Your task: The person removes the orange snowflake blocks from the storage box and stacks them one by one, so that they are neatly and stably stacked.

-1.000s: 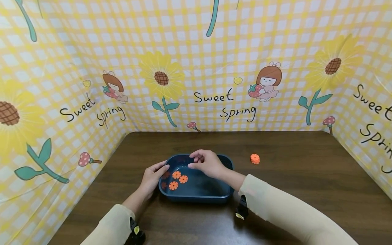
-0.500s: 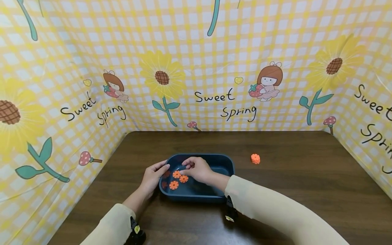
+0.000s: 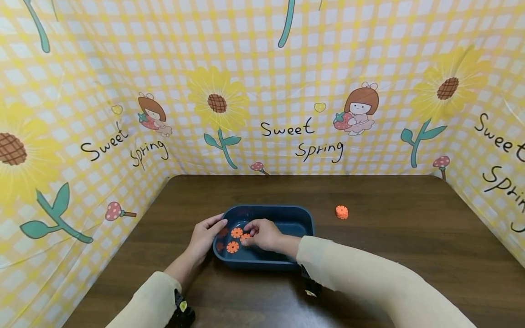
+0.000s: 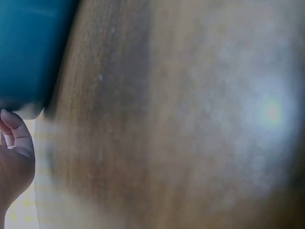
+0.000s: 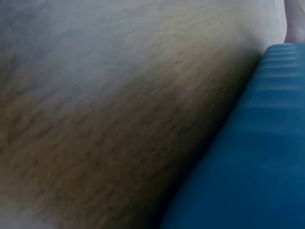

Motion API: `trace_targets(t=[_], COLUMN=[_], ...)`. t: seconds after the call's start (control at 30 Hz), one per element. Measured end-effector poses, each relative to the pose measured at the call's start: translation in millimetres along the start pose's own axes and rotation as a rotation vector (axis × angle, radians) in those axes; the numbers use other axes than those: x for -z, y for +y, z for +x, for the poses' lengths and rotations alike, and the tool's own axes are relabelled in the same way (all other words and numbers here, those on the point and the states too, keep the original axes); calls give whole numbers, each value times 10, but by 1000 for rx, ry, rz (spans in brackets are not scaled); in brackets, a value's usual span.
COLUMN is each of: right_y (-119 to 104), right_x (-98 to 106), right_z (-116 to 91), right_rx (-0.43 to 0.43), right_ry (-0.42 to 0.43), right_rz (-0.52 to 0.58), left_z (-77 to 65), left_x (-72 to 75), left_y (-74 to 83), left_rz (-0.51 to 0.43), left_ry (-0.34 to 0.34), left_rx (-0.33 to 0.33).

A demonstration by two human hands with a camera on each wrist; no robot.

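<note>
A dark blue rectangular basin [image 3: 268,263] stands on the table in the head view. My left hand [image 3: 203,238] holds its left end, thumb on the rim and fingers along the outside. Inside, at the left, lie orange notched snowflake discs: a back one [image 3: 237,233], a front one [image 3: 232,247], and a third [image 3: 245,237] partly covered by my right hand. That right hand [image 3: 265,234] reaches down into the basin, its thumb and fingers bent around the third disc. Whether they grip it is hidden. In the left wrist view, curled left fingers [image 4: 16,131] meet the basin's corner.
Outside the basin, to its right, a small pile of orange discs [image 3: 342,212] sits on the brown wooden table [image 3: 393,200]. A yellow checked cloth [image 3: 283,82] hangs around the back and sides. Both wrist views show mostly blurred tabletop and the basin's outer wall.
My right hand has moved left and then lower inside the basin, from over its middle to the third disc. The left hand stays on the rim.
</note>
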State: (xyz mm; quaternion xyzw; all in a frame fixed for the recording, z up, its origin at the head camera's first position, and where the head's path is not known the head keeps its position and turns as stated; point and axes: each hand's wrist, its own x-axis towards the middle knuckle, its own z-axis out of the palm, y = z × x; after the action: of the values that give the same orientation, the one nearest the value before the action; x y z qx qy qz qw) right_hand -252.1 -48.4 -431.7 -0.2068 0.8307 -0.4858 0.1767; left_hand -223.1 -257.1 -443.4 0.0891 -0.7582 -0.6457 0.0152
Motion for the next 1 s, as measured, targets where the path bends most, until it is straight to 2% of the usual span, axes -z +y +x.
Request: trace_targets(t=[0.37, 0.7, 1.0], right_y=[53, 32, 39], right_x=[-18, -22, -25], right_z=[37, 3, 7], right_rx=[53, 59, 65], right_ry=[-40, -33, -35], right_rz=[-161, -184, -215], left_z=[-8, -15, -10], left_x=[6, 1, -5], left_y=[20, 20, 8], left_rz=[-3, -2, 12], left_ry=[-11, -8, 1], left_rx=[14, 20, 0])
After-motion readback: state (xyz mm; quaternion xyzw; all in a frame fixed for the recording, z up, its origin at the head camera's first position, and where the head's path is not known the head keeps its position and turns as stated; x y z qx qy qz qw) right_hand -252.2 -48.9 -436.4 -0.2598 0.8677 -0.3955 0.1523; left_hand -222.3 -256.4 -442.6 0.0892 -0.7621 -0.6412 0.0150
